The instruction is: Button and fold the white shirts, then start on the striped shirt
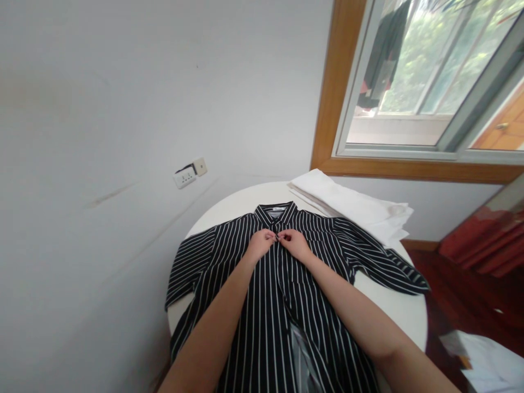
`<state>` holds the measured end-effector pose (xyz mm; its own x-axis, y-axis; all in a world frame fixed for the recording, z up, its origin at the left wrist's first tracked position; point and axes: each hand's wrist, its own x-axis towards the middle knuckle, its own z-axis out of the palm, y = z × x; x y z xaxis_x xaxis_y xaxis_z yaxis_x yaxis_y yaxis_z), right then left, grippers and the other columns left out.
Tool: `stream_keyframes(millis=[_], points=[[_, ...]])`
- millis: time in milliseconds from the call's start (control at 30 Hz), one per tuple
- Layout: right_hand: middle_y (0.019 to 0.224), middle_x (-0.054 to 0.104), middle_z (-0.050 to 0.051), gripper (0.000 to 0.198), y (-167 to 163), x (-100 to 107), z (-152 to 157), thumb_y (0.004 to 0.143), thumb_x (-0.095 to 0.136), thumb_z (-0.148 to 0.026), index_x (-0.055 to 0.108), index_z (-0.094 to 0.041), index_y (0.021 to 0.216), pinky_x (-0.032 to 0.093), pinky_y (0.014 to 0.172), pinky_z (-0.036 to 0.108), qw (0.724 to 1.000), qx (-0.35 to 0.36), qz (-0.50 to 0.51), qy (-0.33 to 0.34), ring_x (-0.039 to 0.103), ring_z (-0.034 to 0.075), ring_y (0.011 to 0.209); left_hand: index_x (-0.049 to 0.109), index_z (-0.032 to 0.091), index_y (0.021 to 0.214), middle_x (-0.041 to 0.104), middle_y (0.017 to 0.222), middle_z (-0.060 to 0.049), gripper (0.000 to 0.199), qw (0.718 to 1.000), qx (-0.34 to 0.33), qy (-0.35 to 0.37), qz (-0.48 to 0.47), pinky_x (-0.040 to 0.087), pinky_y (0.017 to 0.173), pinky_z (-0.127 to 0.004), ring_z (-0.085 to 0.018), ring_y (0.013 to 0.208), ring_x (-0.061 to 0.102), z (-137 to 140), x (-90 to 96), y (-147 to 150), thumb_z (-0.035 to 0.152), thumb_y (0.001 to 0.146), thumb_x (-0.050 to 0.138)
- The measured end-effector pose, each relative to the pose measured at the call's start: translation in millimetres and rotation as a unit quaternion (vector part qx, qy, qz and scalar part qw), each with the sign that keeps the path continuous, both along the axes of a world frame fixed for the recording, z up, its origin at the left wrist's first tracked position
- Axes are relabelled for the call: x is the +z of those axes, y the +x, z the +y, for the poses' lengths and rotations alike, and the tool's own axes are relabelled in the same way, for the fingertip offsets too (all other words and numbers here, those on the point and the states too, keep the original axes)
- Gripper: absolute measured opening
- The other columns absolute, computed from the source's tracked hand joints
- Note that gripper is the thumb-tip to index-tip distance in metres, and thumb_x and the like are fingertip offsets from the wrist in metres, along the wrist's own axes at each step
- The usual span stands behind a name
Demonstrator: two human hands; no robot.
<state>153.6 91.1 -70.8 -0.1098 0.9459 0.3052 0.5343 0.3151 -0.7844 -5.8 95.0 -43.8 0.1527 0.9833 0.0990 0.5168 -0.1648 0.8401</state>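
A black shirt with white stripes [262, 295] lies face up, its collar [275, 212] at the far side and its sleeves spread to both sides. Just below the collar, my left hand [262, 242] pinches the front placket. Close beside it, my right hand [293, 243] pinches the placket's other edge, the fingertips of both nearly meeting. Any button between them is too small to make out. Lower down, the shirt front gapes and shows its grey inside [302, 355].
The shirt lies on a round white table [395, 322] against a wall. A folded white cloth or paper stack [347, 202] sits at the table's back right. A socket [185, 177] is on the wall, and a wood-framed window [323, 142] stands at right. White material [491, 360] lies low at right.
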Motion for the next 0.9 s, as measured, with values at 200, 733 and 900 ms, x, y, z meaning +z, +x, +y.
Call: stream_keyframes(millis=[200,733,900], points=[[0.087,0.072,0.002,0.02,0.6,-1.0,1.8,0.075,0.058,-0.016,0.072,-0.019,0.088,0.049,0.072,0.026,0.999,0.021,0.026,0.005,0.063,0.014,0.073,0.066,0.016,0.077,0.073,0.078,-0.004,0.014,0.999,0.002,-0.02,-0.032,0.052,0.078,-0.025,-0.014,0.077,0.068,4.2,-1.9,1.9,0.006,0.076,0.057],[0.089,0.073,0.003,0.02,2.3,-1.5,4.9,0.076,0.058,-0.016,0.072,-0.018,0.09,0.051,0.074,0.026,0.998,0.022,0.06,-0.03,0.065,0.014,0.075,0.072,0.015,0.082,0.074,0.085,-0.007,0.012,0.995,0.005,-0.055,-0.079,0.053,0.08,-0.028,-0.016,0.08,0.069,6.5,-3.2,-1.3,0.012,0.075,0.063],[0.086,0.073,0.004,0.022,2.6,0.4,4.7,0.077,0.057,-0.018,0.072,-0.016,0.093,0.051,0.071,0.026,0.997,0.025,0.063,-0.036,0.065,0.014,0.073,0.072,0.014,0.081,0.074,0.082,-0.006,0.012,0.997,0.006,-0.036,-0.069,0.053,0.081,-0.03,-0.016,0.078,0.069,5.7,-3.8,-0.9,0.011,0.073,0.063]])
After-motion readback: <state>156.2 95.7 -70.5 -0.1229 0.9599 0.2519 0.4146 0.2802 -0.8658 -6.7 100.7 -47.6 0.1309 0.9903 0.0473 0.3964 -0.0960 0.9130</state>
